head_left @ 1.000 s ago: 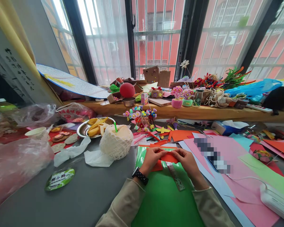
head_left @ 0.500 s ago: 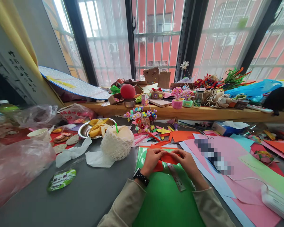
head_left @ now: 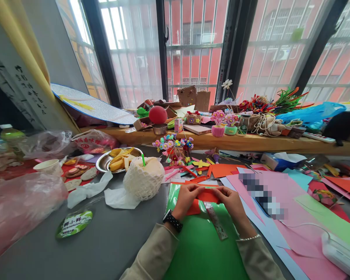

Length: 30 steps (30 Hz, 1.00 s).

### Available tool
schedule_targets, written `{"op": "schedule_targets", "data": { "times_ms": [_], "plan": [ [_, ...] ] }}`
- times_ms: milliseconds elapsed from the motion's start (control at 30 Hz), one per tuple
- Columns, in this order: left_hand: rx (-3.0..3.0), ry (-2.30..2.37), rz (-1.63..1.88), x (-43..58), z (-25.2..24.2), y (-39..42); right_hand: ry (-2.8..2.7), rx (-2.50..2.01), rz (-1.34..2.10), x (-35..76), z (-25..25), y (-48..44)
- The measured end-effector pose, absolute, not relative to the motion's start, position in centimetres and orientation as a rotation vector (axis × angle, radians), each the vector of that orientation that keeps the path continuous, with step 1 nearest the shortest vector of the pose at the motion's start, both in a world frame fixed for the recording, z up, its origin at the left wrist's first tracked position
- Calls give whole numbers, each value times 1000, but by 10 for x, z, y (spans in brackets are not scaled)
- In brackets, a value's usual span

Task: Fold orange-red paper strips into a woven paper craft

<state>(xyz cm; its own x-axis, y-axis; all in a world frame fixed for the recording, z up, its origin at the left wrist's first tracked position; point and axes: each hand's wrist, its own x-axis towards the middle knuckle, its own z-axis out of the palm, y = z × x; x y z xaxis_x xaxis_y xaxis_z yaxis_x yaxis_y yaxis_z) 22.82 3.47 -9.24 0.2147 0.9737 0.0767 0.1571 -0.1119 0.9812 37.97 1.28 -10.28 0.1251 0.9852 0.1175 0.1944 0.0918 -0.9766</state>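
I've got left hand [head_left: 188, 199] and right hand [head_left: 230, 199] both pinching one red paper piece [head_left: 207, 195], over green sheet [head_left: 204, 254]; ruler [head_left: 216, 221] near right wrist.

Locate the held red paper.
In the head view, right of centre, the red paper is held between left hand and right hand, over the green sheet.

Craft corner, apparently in home. Marks of place: barred windows [head_left: 192, 64], yellow curtain [head_left: 26, 42]; sill [head_left: 128, 137], crowded with flowers [head_left: 217, 122], pipe cleaners [head_left: 255, 105], red ball [head_left: 158, 114]; grey table [head_left: 111, 249], strewn with coloured paper [head_left: 306, 229], scraps [head_left: 202, 163], ruler [head_left: 216, 221]. Household items on same table: bowl [head_left: 100, 165] of bananas [head_left: 118, 165], coconut [head_left: 142, 182] with green straw [head_left: 143, 160], cup [head_left: 48, 167], drink bottle [head_left: 12, 135], tissue box [head_left: 275, 162], plastic bags [head_left: 20, 206].
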Motion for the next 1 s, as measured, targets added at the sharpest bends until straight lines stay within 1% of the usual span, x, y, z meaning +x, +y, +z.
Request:
{"op": "schedule_targets", "data": {
  "times_ms": [267, 400, 767, 1000],
  "plan": [
    [1449, 1121, 1106, 226, -92, 37, -1213, -1250, 988, 381, -101, 12],
    [1463, 1105, 1059, 227, -93, 37, -1248, -1287, 977, 382, -99, 12],
    [1771, 1043, 960, 228, -95, 33, -1377, -1287, 914, 377, -98, 9],
    [1822, 1075, 985, 228, -94, 32, -1392, -1293, 908, 378, -96, 8]
  ]
}}
